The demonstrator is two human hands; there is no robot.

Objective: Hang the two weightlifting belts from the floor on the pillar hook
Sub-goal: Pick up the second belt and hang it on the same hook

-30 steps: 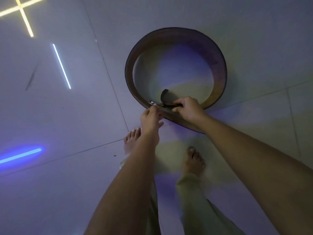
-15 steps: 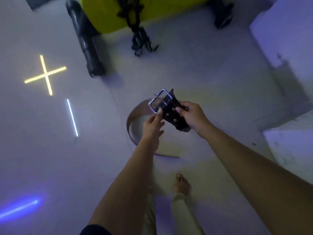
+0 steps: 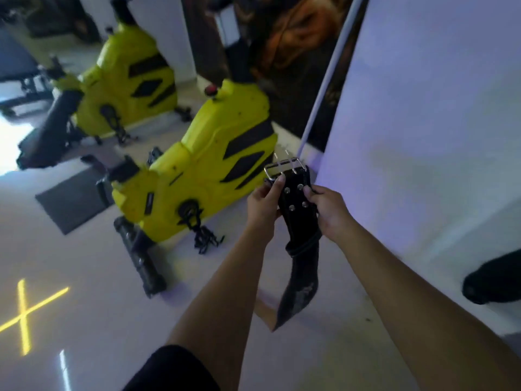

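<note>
A black weightlifting belt (image 3: 299,221) with a silver double-prong buckle (image 3: 284,166) at its top hangs in front of me, its tail reaching down toward the floor. My left hand (image 3: 262,204) grips the belt's left edge just under the buckle. My right hand (image 3: 328,213) holds the right edge beside the four rivets. The white pillar (image 3: 423,136) stands right behind the belt on the right; no hook shows on it. A second dark thing (image 3: 492,280) sticks out at the pillar's lower right; I cannot tell whether it is the other belt.
Two yellow exercise bikes (image 3: 203,176) (image 3: 124,83) stand on the glossy floor to the left, the nearer one with a black base bar (image 3: 138,258). A dark mat (image 3: 70,198) lies beyond. A white pole (image 3: 327,77) leans along the pillar's left edge.
The belt has come up off the floor in both hands and now hangs straight. My view has risen from the floor to the bikes and the pillar.
</note>
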